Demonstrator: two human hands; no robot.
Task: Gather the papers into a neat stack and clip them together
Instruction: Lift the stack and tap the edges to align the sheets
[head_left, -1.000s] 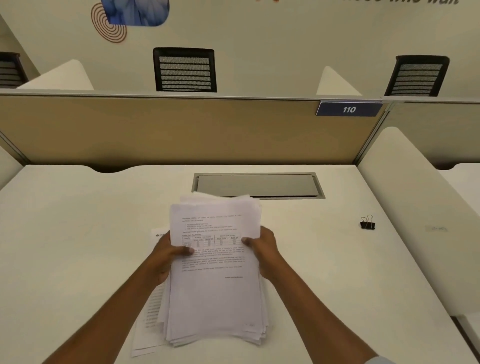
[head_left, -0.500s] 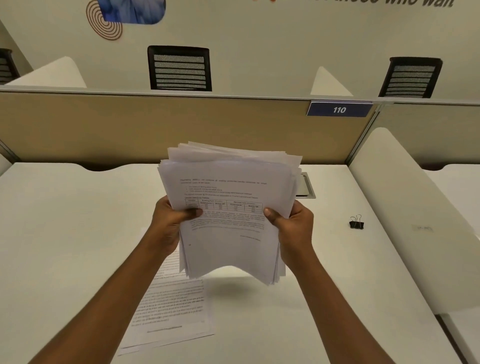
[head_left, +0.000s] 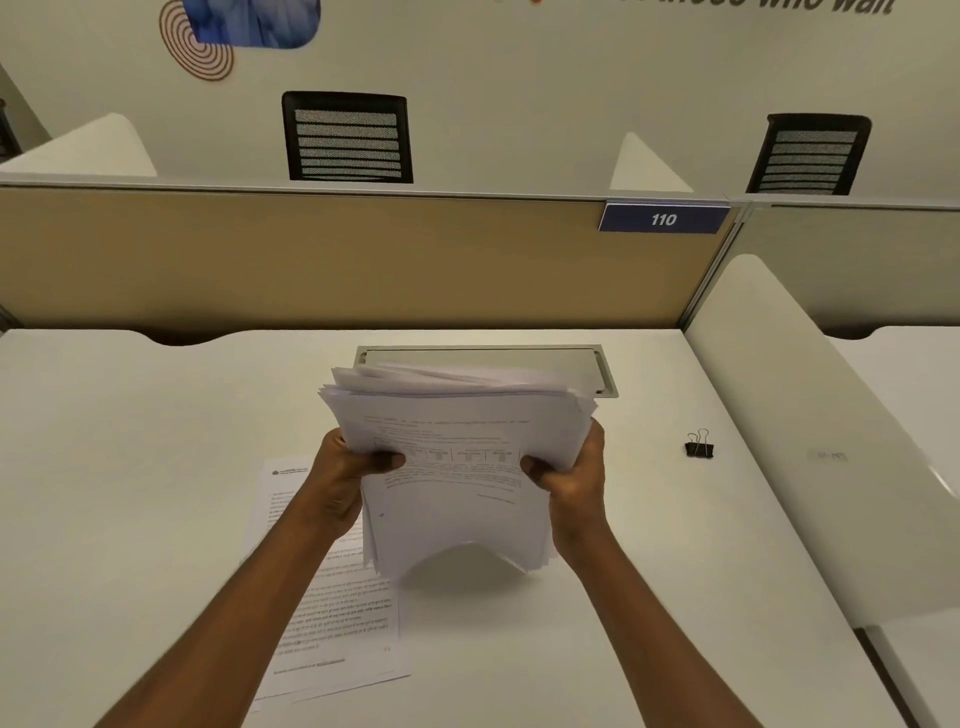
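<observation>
a white desk (head_left: 130, 493) fills the lower view, backed by a tan partition (head_left: 311, 260) that carries a blue plate marked 110 (head_left: 663, 219). a grey cable hatch (head_left: 493, 358) sits flush in the desk near the partition, partly hidden behind the papers. the stack of papers (head_left: 457, 467) is held up off the desk at the centre, its top edges fanned and uneven, its lower edge bowed upward in the middle. the left hand (head_left: 343, 483) grips the stack's left side, thumb pressed on the front sheet and fingers wrapped behind. the right hand (head_left: 571, 478) clamps the right side the same way. one loose printed sheet (head_left: 332, 613) lies flat on the desk below and left of the stack, partly under the left forearm. a small black binder clip (head_left: 699, 447) rests on the desk well to the right, apart from both hands.
</observation>
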